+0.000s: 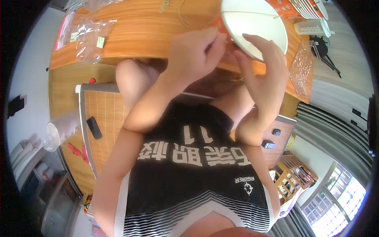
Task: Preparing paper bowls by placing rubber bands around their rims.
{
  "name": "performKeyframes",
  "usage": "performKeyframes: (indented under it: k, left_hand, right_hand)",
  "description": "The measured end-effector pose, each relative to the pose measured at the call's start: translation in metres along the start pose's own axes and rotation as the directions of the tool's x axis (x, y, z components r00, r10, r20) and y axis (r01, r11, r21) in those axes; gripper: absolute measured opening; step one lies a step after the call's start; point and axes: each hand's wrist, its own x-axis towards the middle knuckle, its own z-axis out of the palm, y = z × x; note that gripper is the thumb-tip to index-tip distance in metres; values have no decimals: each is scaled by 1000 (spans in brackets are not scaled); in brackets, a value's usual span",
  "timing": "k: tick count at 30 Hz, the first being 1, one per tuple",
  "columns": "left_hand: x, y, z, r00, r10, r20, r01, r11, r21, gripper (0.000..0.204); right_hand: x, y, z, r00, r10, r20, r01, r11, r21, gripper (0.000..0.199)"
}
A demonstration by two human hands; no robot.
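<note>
An orange-and-white round bucket is at the far right, over the brown wooden table, its white mouth showing. A thin line already spans that mouth; handling at the near-left rim looks unfinished. The left hand curls beside that rim, its grip's hold unclear; the right hand has its grip parted, thumb and forefinger about the near rim. Lettering marks a pale cup farther right and the black sleeveless shirt; a clear plastic bag's label is too small to read.

Red slippers and grey curtains show a home.
</note>
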Motion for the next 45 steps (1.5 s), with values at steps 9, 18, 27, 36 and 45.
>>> performKeyframes:
  k: [9, 18, 27, 36, 45]
  left_hand:
    - [3, 7, -9, 990, -87, 111, 105, 980, -167, 16]
    - [5, 10, -13, 995, -66, 74, 77, 985, -155, 9]
    - [2, 17, -17, 987, -130, 95, 146, 972, -186, 9]
    - [4, 18, -19, 999, -42, 29, 46, 985, -167, 11]
    - [1, 19, -20, 984, -177, 2, 174, 964, -201, 7]
  right_hand:
    - [-5, 9, -5, 999, -8, -52, 10, 999, 35, 30]
    - [-6, 11, -6, 998, 22, -62, -19, 998, 58, 28]
    - [-9, 15, -5, 998, 38, -42, -36, 998, 60, 25]
    - [-11, 18, -5, 999, 23, -31, -21, 999, 43, 23]
    - [-10, 18, -3, 999, 21, -34, -20, 999, 36, 20]
